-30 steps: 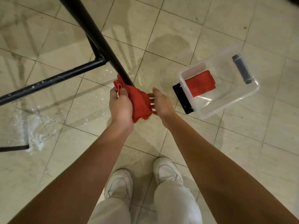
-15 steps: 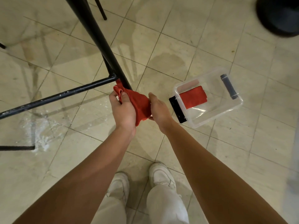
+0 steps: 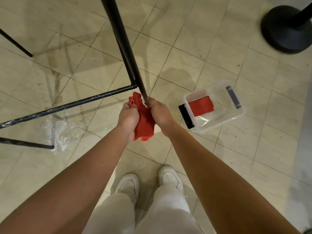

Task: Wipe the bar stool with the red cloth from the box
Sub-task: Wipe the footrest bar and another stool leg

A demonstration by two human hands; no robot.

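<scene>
Nearest, we see two white shoes (image 3: 128, 184) and pale trousers on the beige tiled floor (image 3: 219, 157). Beyond them both bare arms reach forward. Our left hand (image 3: 128, 117) grips the bunched red cloth (image 3: 145, 124), fingers curled round its upper end. Our right hand (image 3: 160, 114) closes on the cloth's other side, its fingertips at the slanted black metal leg of the bar stool (image 3: 125, 48). The cloth touches that leg just below the crossbar joint. To the right of the hands, a clear plastic box (image 3: 236, 119) stands on the floor, holding a second folded red cloth (image 3: 200, 105). Farthest right is a round black base (image 3: 285, 29).
</scene>
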